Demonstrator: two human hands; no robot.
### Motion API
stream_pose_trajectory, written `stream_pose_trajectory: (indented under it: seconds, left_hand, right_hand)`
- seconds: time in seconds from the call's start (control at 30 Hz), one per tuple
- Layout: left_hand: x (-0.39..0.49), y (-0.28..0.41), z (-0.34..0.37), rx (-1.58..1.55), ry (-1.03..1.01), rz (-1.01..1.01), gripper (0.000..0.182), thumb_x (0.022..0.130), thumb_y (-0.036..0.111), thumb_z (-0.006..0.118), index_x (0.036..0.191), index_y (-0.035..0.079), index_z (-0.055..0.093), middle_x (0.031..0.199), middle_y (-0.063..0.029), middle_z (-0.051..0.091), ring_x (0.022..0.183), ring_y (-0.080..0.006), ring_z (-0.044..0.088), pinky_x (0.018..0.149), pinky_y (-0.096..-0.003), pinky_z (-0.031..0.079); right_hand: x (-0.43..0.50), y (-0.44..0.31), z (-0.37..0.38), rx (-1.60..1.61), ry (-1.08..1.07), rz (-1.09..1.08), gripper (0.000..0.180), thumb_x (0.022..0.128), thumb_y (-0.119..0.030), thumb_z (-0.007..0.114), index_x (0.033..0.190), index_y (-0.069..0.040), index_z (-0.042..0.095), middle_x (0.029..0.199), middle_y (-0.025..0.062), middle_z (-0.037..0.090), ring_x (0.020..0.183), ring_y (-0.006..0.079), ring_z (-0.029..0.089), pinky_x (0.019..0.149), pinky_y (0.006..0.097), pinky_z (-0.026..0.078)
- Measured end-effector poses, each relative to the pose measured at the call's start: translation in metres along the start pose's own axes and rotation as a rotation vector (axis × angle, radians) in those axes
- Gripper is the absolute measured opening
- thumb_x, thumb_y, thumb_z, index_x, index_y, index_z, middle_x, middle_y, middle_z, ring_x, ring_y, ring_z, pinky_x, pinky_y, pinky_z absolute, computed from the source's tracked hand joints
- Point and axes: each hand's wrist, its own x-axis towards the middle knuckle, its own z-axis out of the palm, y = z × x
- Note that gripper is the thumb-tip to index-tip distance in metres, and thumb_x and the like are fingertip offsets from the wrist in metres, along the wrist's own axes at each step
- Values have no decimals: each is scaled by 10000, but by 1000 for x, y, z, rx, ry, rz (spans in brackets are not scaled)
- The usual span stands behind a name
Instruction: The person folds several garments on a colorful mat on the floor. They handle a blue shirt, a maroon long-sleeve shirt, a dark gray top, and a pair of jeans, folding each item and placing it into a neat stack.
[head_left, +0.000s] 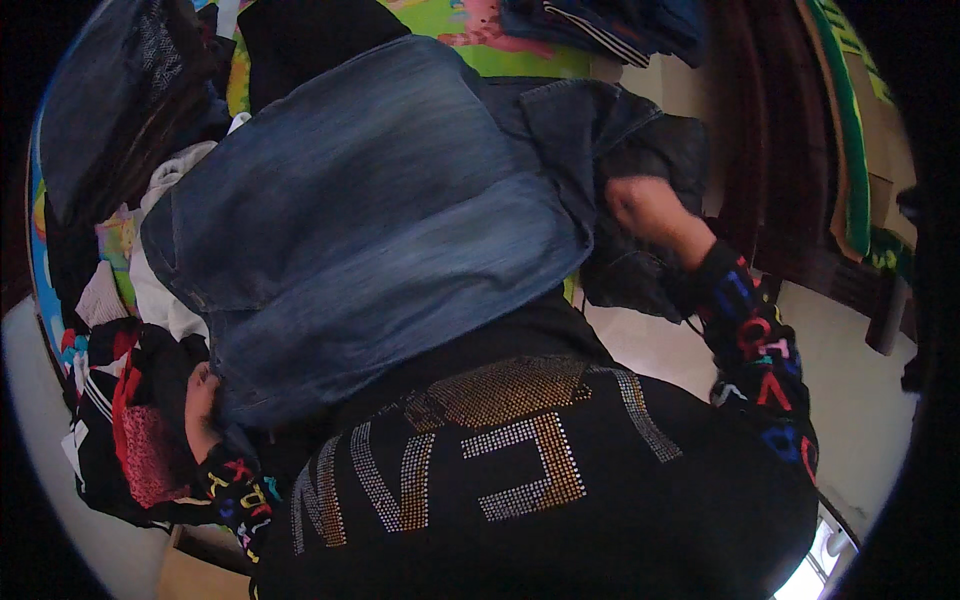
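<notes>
A blue denim garment (360, 195), partly folded over, is spread in front of me. My left hand (201, 397) has its fingers curled at the garment's lower left corner. At the right end, my right hand (645, 206) is blurred and bent like a fist against the dark denim, its fingertips hidden. Black cloth (645, 277) hangs below that hand. More black fabric (322, 37) shows beyond the denim, on a colourful green patterned cover (510, 56).
Dark folded clothing (127, 112) lies at the far left, with a whitish garment (169, 262) beside the denim. Mixed clothes (146, 442) are heaped near my left forearm. Folded trousers with striped trim (600, 30) lie at the back. Dark wooden furniture (780, 150) stands right.
</notes>
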Motion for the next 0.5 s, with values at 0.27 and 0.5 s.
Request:
stream_pose_trajectory:
  seconds: [0.27,0.5]
  left_hand:
    - [39,97,13,418,332,565,317,902,117,551,1186,-23,559,1032,-105,644,954,-205,613,866,-315,466]
    - [29,225,89,447,388,1047,454,864,70,588,1310,35,515,1315,-141,549,1235,-257,513,1059,-329,357]
  right_hand:
    - [138,15,-22,-418,569,-82,524,744,-173,688,1225,-55,519,1114,164,624,1084,340,576,981,412,417]
    - [42,42,-69,203,137,-31,324,718,-121,675,1031,-48,636,964,132,662,946,288,622,849,364,475]
